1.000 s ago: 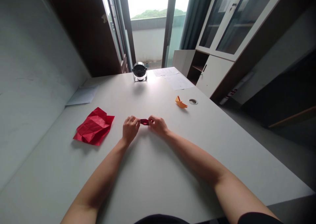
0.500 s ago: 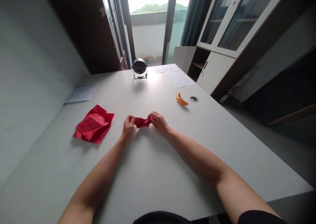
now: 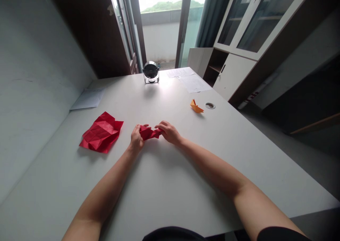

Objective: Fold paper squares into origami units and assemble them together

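Note:
A small folded piece of red paper (image 3: pixel 149 133) is held between both hands, a little above the middle of the white table (image 3: pixel 170 184). My left hand (image 3: pixel 136 136) is closed around its left end, with the fingers behind the paper and partly hidden. The right end is pinched in the fingertips of my right hand (image 3: pixel 169 132). To the left of my hands lies a larger sheet of creased red paper (image 3: pixel 101 132), opened out with raised folds. Farther right rests a small orange folded paper boat (image 3: pixel 196 107).
A round black-and-silver device on a stand (image 3: pixel 151 72) is at the table's far edge. Printed sheets (image 3: pixel 195 83) lie at the back right, and white papers (image 3: pixel 88 98) by the left wall. A cable hole (image 3: pixel 210 106) sits near the right edge, beside cabinets (image 3: pixel 235 74).
My left hand has shifted its grip, its fingers now wrapped further behind the red paper, whose left part has moved slightly left and tilted. My right hand keeps pinching the other end.

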A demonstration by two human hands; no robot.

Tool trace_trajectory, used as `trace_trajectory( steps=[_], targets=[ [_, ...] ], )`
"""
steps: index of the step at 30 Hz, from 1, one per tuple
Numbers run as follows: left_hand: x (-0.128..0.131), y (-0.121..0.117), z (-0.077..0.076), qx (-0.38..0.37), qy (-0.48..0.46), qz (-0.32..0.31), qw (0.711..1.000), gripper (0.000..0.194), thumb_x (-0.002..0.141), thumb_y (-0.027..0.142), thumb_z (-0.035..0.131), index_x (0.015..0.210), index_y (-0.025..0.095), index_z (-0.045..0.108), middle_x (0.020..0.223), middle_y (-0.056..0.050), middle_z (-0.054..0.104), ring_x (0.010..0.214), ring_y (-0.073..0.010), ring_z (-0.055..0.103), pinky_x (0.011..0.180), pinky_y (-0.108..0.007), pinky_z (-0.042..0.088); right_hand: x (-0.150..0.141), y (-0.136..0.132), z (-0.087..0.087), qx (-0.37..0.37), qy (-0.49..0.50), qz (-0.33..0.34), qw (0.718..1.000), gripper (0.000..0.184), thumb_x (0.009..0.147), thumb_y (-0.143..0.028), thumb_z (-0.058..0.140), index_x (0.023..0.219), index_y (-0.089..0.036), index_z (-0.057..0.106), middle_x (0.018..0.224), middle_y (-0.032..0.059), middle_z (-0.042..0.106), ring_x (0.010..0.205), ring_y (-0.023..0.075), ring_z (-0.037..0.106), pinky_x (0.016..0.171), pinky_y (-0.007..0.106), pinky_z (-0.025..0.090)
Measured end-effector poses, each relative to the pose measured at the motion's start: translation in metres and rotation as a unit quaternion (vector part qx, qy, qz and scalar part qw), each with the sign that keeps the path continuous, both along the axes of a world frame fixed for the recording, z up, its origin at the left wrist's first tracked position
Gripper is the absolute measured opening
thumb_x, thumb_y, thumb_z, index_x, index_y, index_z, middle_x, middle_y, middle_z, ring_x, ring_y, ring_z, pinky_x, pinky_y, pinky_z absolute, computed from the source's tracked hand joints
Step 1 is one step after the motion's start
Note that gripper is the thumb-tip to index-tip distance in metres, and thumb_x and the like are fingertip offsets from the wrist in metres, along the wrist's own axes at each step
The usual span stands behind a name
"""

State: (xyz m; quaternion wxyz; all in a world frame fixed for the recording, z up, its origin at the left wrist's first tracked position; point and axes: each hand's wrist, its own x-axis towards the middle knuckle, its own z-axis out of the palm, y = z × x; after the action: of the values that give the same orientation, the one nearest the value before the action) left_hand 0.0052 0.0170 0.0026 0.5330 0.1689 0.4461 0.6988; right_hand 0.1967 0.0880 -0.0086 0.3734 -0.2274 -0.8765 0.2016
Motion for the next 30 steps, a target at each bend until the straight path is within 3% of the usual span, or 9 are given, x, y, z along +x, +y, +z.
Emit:
trace_trajectory(
  steps=[4,8,13,24,27,30],
  targets=[
    [0.004,-0.004,0.002,0.019,0.046,-0.023,0.998,0.027,0.091,0.045,0.059,0.095,0.019,0.054,0.101,-0.009,0.07,0.088,-0.0235,0.071,0.082,-0.043,0.059,-0.001,-0.002,0.0,-0.04,0.003,0.016,0.999,0.024,0.094,-0.011,0.056,0.108,-0.025,0.07,0.098,0.0033,0.063,0.083,0.0145,0.061,0.079,0.024,0.047],
    [0.01,-0.011,0.01,0.077,0.073,-0.089,0.99,0.039,0.088,0.053,0.063,0.107,0.02,0.057,0.099,-0.005,0.068,0.085,-0.0199,0.068,0.079,-0.038,0.058,-0.002,-0.004,0.001,-0.064,0.017,0.013,0.998,0.015,0.097,-0.019,0.058,0.101,-0.023,0.072,0.093,0.0027,0.063,0.08,0.0137,0.061,0.077,0.024,0.046],
    [0.015,-0.018,0.015,0.125,0.095,-0.182,0.971,0.052,0.085,0.048,0.071,0.127,0.022,0.055,0.104,-0.005,0.065,0.093,-0.0206,0.067,0.082,-0.035,0.057,-0.004,-0.003,0.001,-0.121,0.051,0.013,0.991,0.015,0.098,-0.027,0.058,0.095,-0.021,0.072,0.087,0.0019,0.063,0.073,0.013,0.061,0.071,0.024,0.047],
    [0.016,-0.011,0.002,0.103,0.123,-0.151,0.975,0.06,0.077,0.032,0.08,0.129,0.02,0.052,0.108,-0.01,0.067,0.095,-0.0242,0.068,0.076,-0.038,0.059,-0.009,-0.001,-0.002,-0.235,0.133,-0.004,0.963,0.024,0.092,-0.041,0.06,0.085,-0.02,0.069,0.083,0.0032,0.066,0.071,0.0156,0.063,0.065,0.027,0.053],
    [0.016,-0.01,0.004,0.125,0.095,-0.159,0.975,0.06,0.076,0.028,0.081,0.129,0.02,0.053,0.114,-0.011,0.067,0.101,-0.0248,0.067,0.084,-0.04,0.058,-0.01,0.0,-0.003,-0.303,0.167,0.002,0.938,0.023,0.089,-0.043,0.062,0.086,-0.02,0.067,0.08,0.0019,0.067,0.069,0.0167,0.065,0.063,0.028,0.055],
    [0.014,-0.008,0.004,0.134,0.068,-0.144,0.978,0.048,0.075,0.025,0.081,0.118,0.018,0.06,0.114,-0.01,0.069,0.104,-0.0241,0.067,0.093,-0.039,0.054,-0.01,0.002,-0.005,-0.382,0.21,0.016,0.9,0.026,0.087,-0.046,0.063,0.088,-0.02,0.065,0.074,0.0001,0.066,0.065,0.018,0.066,0.06,0.031,0.057]
  ],
)
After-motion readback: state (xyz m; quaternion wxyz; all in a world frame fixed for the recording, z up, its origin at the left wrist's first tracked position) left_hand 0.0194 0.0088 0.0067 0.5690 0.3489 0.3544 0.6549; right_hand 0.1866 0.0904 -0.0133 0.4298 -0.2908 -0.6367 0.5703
